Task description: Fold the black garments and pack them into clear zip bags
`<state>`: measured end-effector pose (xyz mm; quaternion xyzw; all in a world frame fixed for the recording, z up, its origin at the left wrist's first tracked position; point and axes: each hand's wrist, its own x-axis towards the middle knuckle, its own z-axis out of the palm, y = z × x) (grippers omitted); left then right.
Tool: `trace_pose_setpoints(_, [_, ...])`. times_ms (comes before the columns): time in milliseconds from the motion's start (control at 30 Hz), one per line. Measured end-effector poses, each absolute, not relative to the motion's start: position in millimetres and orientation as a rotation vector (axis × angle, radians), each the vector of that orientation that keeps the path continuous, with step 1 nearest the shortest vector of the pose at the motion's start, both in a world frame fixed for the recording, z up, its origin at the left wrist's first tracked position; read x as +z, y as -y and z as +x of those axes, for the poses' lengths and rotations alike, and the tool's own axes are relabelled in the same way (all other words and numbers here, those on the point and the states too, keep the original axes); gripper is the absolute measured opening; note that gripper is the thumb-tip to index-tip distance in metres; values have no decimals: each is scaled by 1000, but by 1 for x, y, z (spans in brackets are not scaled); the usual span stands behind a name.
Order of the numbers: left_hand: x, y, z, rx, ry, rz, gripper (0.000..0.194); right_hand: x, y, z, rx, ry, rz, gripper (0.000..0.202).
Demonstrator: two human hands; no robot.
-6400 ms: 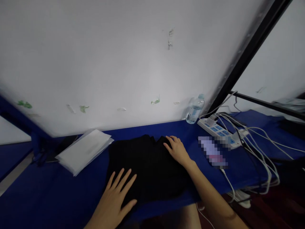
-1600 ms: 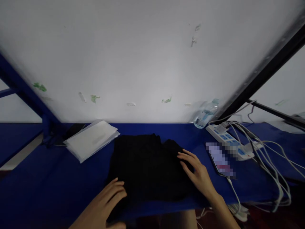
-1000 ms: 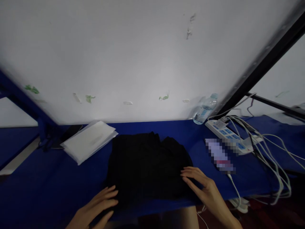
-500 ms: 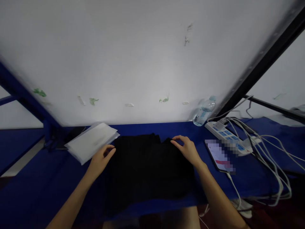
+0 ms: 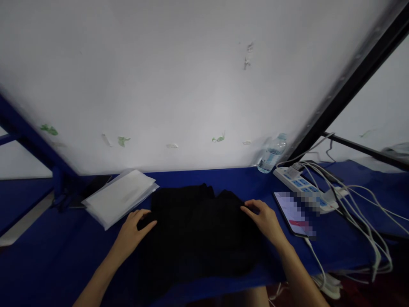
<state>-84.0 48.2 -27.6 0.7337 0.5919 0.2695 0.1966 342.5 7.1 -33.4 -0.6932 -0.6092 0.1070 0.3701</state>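
A black cloth (image 5: 201,234), dark and without visible detail, lies spread on the blue table (image 5: 236,172). At its upper left edge is my left hand (image 5: 134,230), thumb and fingers apart, the fingertips touching or just over the fabric. My right hand (image 5: 263,217) is at the cloth's upper right edge, its thumb and forefinger pinched together on the fabric. The upper edge of the cloth is uneven, with small folds near the middle.
White plastic bags (image 5: 121,196) lie at the left, by a dark flat object (image 5: 97,184). To the right are a water bottle (image 5: 272,153), a power strip (image 5: 305,189) with white cables (image 5: 364,226) and a charging phone (image 5: 292,213). A white wall (image 5: 191,85) stands behind.
My right hand has moved right and down along the cloth's edge, from near the upper folds to the corner. My left hand is slightly lower, its fingers wider apart. The view has shifted a little.
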Motion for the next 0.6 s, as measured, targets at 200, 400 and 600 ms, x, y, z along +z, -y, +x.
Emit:
trace_pose_setpoints(200, [-24,-38,-79,887,-1596,1911,25,-19,-2,335,291,1409,-1686,40])
trace_pose_setpoints(400, [-16,-33,-68,777,-1565,1690,42,-19,-4,339,495,1282,-1809,45])
trace_pose_setpoints(600, [-17,-33,-68,795,-1539,1610,43,1,-7,318,140,1293,-1870,40])
